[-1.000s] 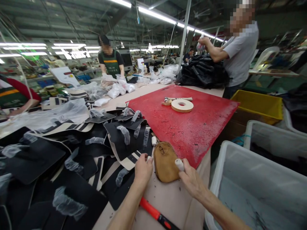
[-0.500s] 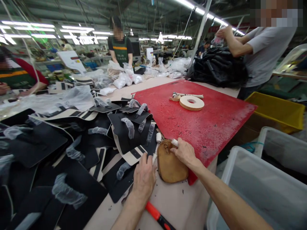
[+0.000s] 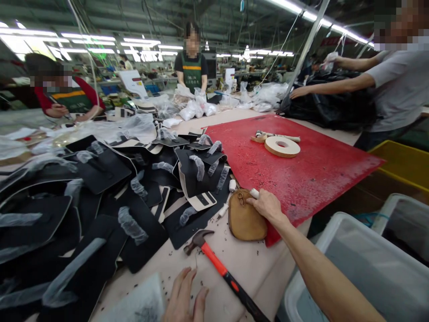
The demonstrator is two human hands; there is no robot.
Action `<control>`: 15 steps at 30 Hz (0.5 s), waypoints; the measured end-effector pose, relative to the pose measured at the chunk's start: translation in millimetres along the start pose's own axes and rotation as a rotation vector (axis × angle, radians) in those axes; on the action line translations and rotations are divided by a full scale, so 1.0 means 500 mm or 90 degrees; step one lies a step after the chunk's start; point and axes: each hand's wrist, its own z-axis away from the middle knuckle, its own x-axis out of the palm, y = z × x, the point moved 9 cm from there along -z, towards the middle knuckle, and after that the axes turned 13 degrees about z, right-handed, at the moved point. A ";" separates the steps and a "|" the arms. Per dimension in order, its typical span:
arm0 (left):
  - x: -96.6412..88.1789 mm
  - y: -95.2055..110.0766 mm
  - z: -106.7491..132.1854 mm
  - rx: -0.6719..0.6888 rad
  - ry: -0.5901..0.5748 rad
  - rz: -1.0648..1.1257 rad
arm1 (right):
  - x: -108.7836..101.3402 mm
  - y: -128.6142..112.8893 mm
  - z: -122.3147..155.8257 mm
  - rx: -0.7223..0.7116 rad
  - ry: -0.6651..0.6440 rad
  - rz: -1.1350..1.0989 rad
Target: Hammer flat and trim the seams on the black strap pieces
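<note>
My right hand (image 3: 270, 206) rests at the upper right edge of a tan leather pouch (image 3: 248, 221) with a small metal ring at its top. Its fingers are closed on a small white cylinder (image 3: 254, 193), partly hidden by them; the thumb lies on the pouch. My left hand (image 3: 184, 297) is low in the view, fingers apart and holding nothing. Just above it lies a claw hammer (image 3: 217, 264) with an orange and black handle. Left of the pouch lie a white-handled tool (image 3: 223, 211) with a thin metal tip and a short white roll (image 3: 232, 185).
Black panels (image 3: 103, 167) with plastic-wrapped handles pile up at left. A red mat (image 3: 241, 147) carries a tape roll (image 3: 282, 146). A translucent sheet (image 3: 137, 302) lies by my left hand. Bins (image 3: 338, 219) stand at right. Several people work around the table.
My left hand has let go of the white-handled tool and drawn back toward me, uncovering the hammer's head. My right hand stays at the pouch. The camera view has turned left.
</note>
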 end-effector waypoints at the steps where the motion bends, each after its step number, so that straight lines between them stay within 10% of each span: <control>1: 0.014 0.011 -0.012 -0.029 -0.014 0.028 | 0.000 0.000 0.009 0.001 -0.001 -0.003; 8: 0.223 0.116 -0.211 -0.262 -0.193 0.066 | 0.008 -0.002 0.057 0.015 0.009 0.010; 15: 0.305 0.111 -0.251 -0.403 -0.159 -0.004 | 0.014 -0.006 0.057 -0.010 0.021 0.001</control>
